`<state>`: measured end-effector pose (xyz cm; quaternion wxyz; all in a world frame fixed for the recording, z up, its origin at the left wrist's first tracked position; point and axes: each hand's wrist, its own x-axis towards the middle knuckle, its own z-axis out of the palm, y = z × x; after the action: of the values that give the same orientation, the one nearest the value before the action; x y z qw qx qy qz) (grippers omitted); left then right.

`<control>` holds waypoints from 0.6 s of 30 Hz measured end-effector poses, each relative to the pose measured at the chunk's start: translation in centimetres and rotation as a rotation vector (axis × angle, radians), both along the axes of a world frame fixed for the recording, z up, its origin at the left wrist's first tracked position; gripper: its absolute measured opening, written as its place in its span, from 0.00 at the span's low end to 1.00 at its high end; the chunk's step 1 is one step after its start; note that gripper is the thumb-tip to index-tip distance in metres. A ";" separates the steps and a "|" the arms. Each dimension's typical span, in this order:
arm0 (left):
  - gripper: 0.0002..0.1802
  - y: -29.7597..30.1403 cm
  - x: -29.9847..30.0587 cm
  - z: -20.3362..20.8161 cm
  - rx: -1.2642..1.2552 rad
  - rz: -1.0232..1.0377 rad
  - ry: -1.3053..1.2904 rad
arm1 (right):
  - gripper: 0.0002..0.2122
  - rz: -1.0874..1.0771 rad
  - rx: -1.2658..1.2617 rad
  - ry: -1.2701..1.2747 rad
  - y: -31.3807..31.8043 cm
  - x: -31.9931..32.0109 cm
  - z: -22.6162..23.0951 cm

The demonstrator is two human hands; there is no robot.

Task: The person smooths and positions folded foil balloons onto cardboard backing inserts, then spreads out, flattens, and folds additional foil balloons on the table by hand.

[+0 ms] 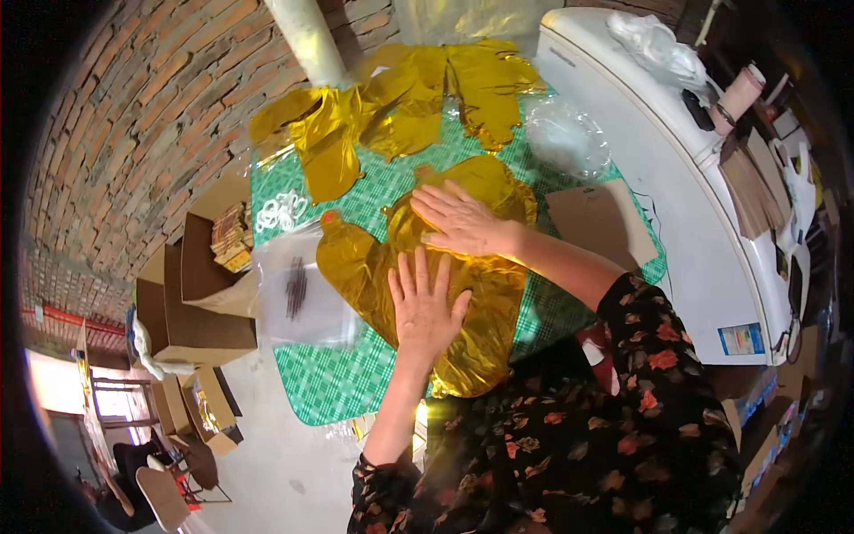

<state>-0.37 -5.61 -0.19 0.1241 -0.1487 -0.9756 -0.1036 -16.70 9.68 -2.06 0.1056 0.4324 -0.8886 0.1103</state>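
A flat gold foil balloon lies across the near part of the table and hangs slightly over its front edge. My left hand rests palm down on its middle, fingers spread. Just beyond it, my right hand lies flat on the upper part of the foil, fingers stretched toward the left. Neither hand grips anything. More gold foil balloons are spread along the table's far side. To the left of the near balloon lies a stack of clear plastic bags with a dark printed patch.
The table has a green checked cover. White rings lie at its left edge. A clear plastic bundle and a brown cardboard sheet lie at right, beside a white freezer. Open cardboard boxes stand at left.
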 end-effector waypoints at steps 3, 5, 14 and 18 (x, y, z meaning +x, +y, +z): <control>0.38 -0.1 0.2 0.0 -0.051 0.013 -0.044 | 0.35 -0.102 0.057 -0.069 1.7 -2.8 0.4; 0.38 -0.1 0.2 0.1 -0.049 0.006 -0.046 | 0.34 -0.160 0.096 0.018 2.9 -4.4 1.1; 0.41 -0.2 0.0 0.7 0.008 -0.011 -0.034 | 0.20 -0.592 0.168 0.152 7.3 -12.5 5.4; 0.45 -0.6 -0.1 0.8 0.058 -0.011 -0.095 | 0.17 -0.660 0.181 0.200 8.1 -14.9 4.5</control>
<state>-0.47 -6.18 0.59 0.0813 -0.1453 -0.9762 -0.1393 -31.58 17.74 2.44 0.1832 0.1384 -0.9719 -0.0518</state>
